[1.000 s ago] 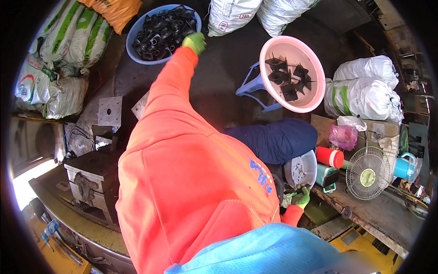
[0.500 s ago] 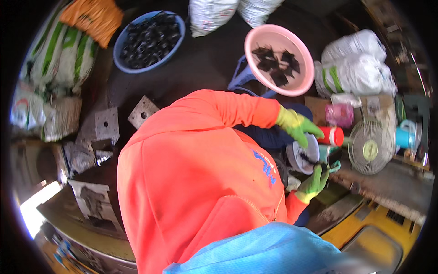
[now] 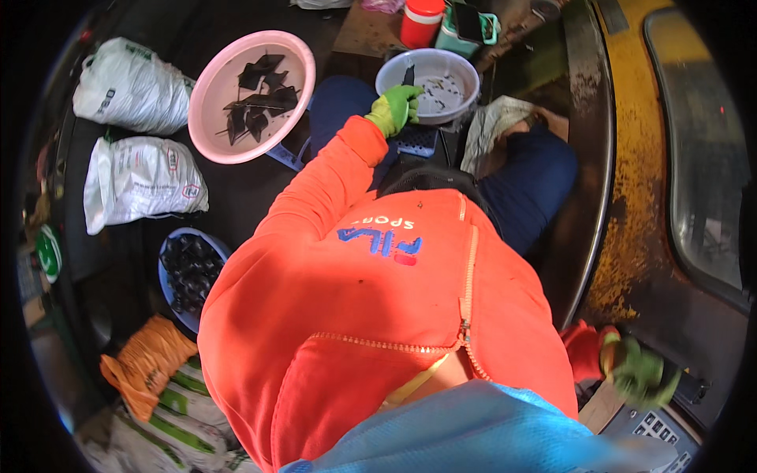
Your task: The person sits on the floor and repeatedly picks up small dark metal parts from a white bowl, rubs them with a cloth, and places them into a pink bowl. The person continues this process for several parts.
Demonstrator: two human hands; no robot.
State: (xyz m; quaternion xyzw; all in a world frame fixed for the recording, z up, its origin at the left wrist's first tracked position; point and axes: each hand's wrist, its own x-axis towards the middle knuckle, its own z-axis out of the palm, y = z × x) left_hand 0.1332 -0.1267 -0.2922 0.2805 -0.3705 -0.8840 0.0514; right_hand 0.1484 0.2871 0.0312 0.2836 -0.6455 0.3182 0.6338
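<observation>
My left hand (image 3: 394, 110), in a yellow-green glove, is closed around a narrow black piece (image 3: 408, 76) that sticks up past the fingers. It is at the near-left rim of a pale lavender bowl (image 3: 467, 104) with small dark scraps on its bottom. My right hand (image 3: 643, 374), gloved the same way, is stretched far out to the right. It is beside a dark box-like part (image 3: 692, 388) above a grey button panel (image 3: 653, 430). Motion smears its fingers, so I cannot tell what it grips, if anything.
To the left stand a pink basin (image 3: 201, 134) of flat black pieces, white sacks (image 3: 142, 181) and a blue basin (image 3: 175, 303) of black parts. A red jar (image 3: 422, 24) and a teal container (image 3: 457, 41) are beyond the bowl. A yellow machine (image 3: 631, 158) borders the right.
The view has swung to the right. My right hand has left the bowl, where it held a black piece, and reached out to the machine side. My left hand, earlier open, now grips a black piece.
</observation>
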